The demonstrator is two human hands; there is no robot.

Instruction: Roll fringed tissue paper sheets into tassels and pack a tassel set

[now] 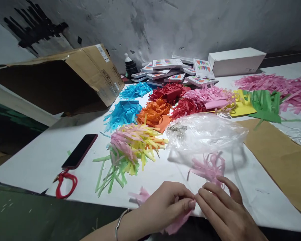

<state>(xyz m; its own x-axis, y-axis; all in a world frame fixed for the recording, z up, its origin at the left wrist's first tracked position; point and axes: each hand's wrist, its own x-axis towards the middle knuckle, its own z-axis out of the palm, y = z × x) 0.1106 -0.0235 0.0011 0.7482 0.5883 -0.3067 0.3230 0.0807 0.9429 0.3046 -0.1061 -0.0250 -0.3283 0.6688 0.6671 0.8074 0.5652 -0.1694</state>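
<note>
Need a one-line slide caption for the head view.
Left hand pinches pink paper, right hand close beside, before colorful fringed bundles on a white-covered table.

Scuffed grey wall (pixel 170 26) behind a white-topped table (pixel 40 160), dark green floor (pixel 35 217) below.

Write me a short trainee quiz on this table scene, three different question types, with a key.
1. Multiple choice: which lies nearest the phone? (a) red cord (b) white box (c) brown sheet
2. True or false: in this view, the cardboard box stands left of the clear plastic bag.
3. Fill in: the left hand pinches paper coloured ____.

Key: 1. a; 2. true; 3. pink.
</note>
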